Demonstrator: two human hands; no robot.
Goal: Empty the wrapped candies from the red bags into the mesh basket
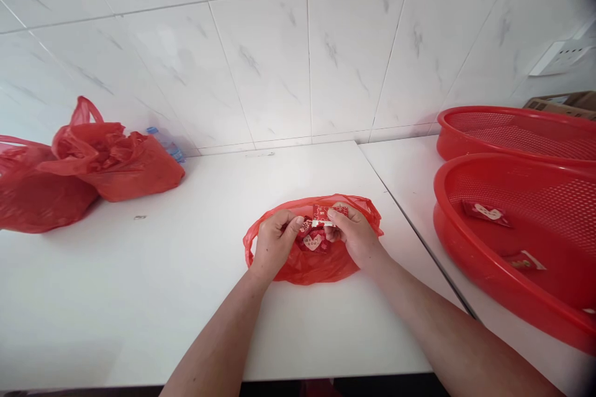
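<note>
An open red plastic bag [321, 273] lies spread on the white table, with both of my hands over it. Between the thumb and fingers of my right hand [357, 234] is a small red packet [321, 214] with a pale printed edge. My left hand [274, 245] pinches the side of another little red packet [305, 225] with a light printed patch. Just below them, inside the bag, rests a red packet with a cream heart [313, 240]. My fingers partly cover the held packets, and the curled fingers of the left hand are mostly hidden.
Two red perforated baskets [459, 229] stand at the right; the nearer holds several red packets [487, 212]. Full red bags [135, 167] sit at the left, with a clear plastic bottle [167, 146] behind. A tiled wall [261, 62] backs the table [186, 298]. A seam runs right of the bag.
</note>
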